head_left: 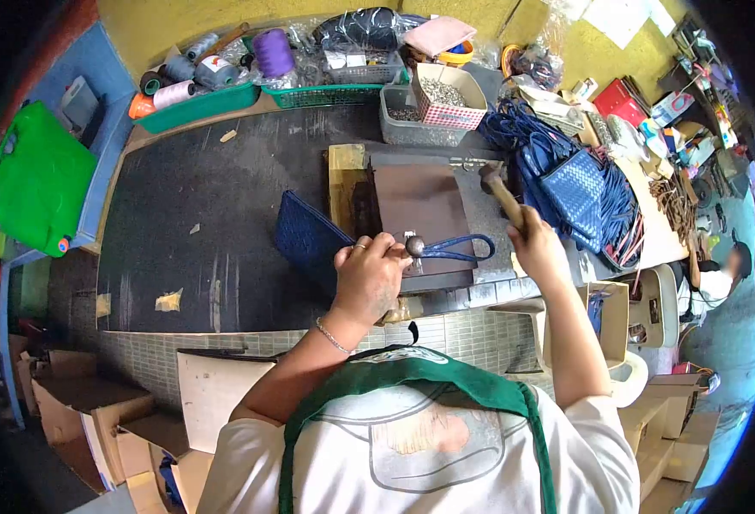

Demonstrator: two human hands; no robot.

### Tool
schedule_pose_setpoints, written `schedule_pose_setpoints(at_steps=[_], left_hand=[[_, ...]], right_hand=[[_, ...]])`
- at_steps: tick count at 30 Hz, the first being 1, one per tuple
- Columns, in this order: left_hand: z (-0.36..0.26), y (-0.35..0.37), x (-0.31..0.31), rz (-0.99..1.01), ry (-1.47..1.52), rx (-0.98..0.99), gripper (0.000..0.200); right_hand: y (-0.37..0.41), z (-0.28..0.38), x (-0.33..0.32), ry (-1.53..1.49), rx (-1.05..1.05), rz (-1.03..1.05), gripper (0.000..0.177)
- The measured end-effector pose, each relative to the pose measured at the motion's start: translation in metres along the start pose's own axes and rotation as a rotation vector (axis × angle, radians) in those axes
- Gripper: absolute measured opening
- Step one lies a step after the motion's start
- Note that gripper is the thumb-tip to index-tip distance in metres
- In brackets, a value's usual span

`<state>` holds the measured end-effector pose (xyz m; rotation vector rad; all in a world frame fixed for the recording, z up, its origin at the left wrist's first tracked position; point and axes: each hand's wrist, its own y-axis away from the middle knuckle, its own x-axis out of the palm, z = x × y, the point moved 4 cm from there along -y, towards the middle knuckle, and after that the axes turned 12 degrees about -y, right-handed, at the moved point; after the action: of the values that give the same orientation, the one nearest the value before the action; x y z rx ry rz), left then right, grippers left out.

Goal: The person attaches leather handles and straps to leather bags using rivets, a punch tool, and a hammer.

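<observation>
My left hand [369, 278] is closed at the near left edge of a brown plate [420, 206], its fingers around a small metal tool with a round top [414, 246]. A blue strap loop [463, 247] extends to the right from under that tool. Beside my left hand, a dark blue woven piece [305, 236] hangs off to the left. In my right hand [538, 248] is the wooden handle of a hammer [504, 195], raised to the right of the plate with its head pointing away from me.
A dark worktable [197, 223] spreads to the left. Green baskets [197, 110] of thread spools and boxes [449, 96] of small metal parts line the back. Blue woven pieces [575, 188] lie at the right. A person [713, 283] is at the far right.
</observation>
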<state>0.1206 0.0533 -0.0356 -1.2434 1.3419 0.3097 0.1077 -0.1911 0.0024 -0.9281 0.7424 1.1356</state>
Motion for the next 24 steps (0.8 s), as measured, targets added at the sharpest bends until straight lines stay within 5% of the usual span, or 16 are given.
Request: schedule_pose_setpoints(at_steps=[5,12,15,16,17,20,24], left_hand=[[-0.001,0.001,-0.001,0.009,-0.009,-0.001,0.017],[0.000,0.001,0.001,0.019,-0.012,0.014,0.017],[0.000,0.000,0.001,0.018,-0.003,0.015,0.016],[0.000,0.000,0.000,0.029,-0.009,0.017,0.014],[0.000,0.000,-0.001,0.038,-0.008,0.018,0.014],[0.001,-0.002,0.000,0.052,-0.005,0.010,0.013],[0.005,-0.002,0.004,0.002,0.000,0.019,0.015]], right_hand=[[-0.021,-0.064,0.068,0.396,0.143,0.018,0.038],[-0.024,-0.055,0.064,0.410,0.185,0.059,0.047],[-0.020,0.029,0.026,-0.164,-0.290,-0.209,0.050],[-0.011,0.063,0.018,-0.359,-0.441,-0.119,0.050],[-0.001,0.087,0.021,-0.469,-0.425,0.087,0.049],[0.011,0.111,0.051,-0.707,-0.486,0.269,0.037],[0.007,0.101,0.076,-0.917,-0.347,0.279,0.032]])
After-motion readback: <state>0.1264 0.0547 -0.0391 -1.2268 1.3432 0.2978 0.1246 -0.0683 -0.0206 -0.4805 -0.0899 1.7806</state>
